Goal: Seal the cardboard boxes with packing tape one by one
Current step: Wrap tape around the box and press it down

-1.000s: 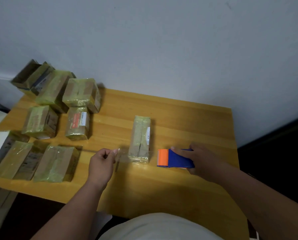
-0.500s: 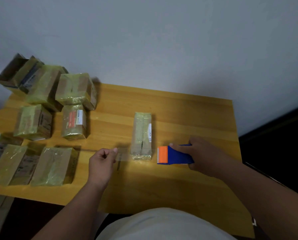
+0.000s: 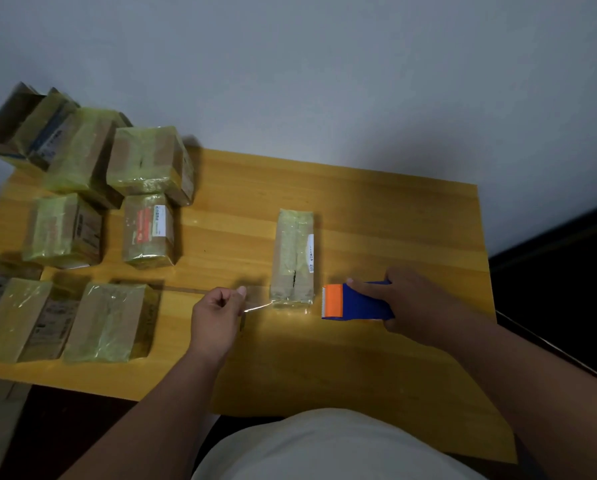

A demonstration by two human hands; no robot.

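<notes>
Looking down from the head camera, the left hand pinches the free end of a clear tape strip, and the right hand grips the blue-and-orange tape dispenser. Between the two hands lies the narrow cardboard box, its long axis running away from the person, so the strip crosses its near end. Neither hand looks clearly nearer the box. Where the transparent tape meets the dispenser is hard to make out.
</notes>
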